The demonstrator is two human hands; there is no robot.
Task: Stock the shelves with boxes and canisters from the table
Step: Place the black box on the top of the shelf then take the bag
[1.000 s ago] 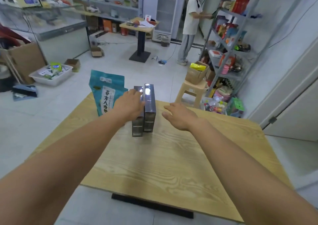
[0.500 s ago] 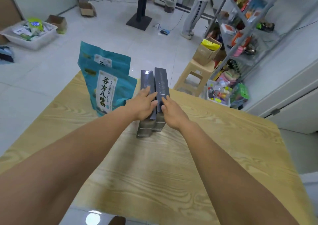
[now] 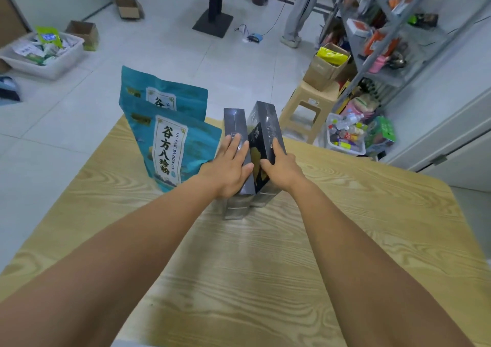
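Two tall dark boxes stand side by side on the wooden table (image 3: 345,227). My left hand (image 3: 229,167) lies over the top of the left dark box (image 3: 233,123), fingers along its top and thumb down its right side. My right hand (image 3: 280,167) grips the right dark box (image 3: 267,123), thumb on its left face and fingers over its top. That box leans to the right, so a gap shows between the two tops. The grey metal shelves (image 3: 385,41), full of goods, stand at the far right.
Two teal pouches (image 3: 170,147) stand on the table left of the boxes. Past the table's far edge is a beige stool (image 3: 305,107) carrying a cardboard box (image 3: 326,65), with a basket of bottles (image 3: 345,136) beside it. A person's legs (image 3: 300,9) are near the shelves.
Both hands came onto the boxes from either side. The right box has tipped to the right, away from the left one. My view has dropped and moved closer.
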